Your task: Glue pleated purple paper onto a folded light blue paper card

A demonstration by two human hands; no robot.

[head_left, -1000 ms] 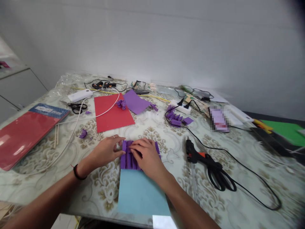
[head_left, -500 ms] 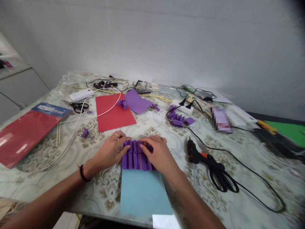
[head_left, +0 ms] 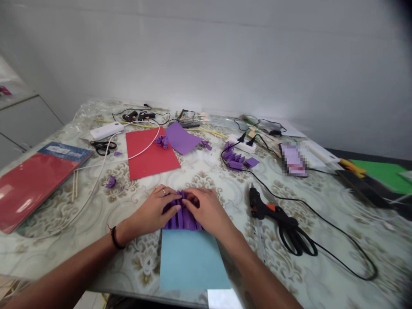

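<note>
A pleated strip of purple paper (head_left: 180, 219) lies across the far end of a light blue sheet (head_left: 193, 259). From the left, my left hand (head_left: 159, 208) pinches its folds between thumb and fingers; a ring and a dark bracelet show on that side. My right hand (head_left: 206, 210) grips the folds from the right, its fingertips close to the left ones. Both hands cover the strip's ends and part of its far edge. Right of my right hand rests a black glue gun (head_left: 265, 208) with its cable.
Beyond my hands lie a red sheet (head_left: 151, 156), a purple sheet (head_left: 183, 138) and crumpled purple scraps (head_left: 111, 182). Scissors (head_left: 102, 146) and a red pack (head_left: 38, 180) are at left. Folded purple pieces (head_left: 234, 159), a power strip (head_left: 242, 145) and a phone (head_left: 293, 159) stand at right.
My hands have come closer together at the middle of the purple strip, and its folds are squeezed tighter. The whole view has shifted slightly.
</note>
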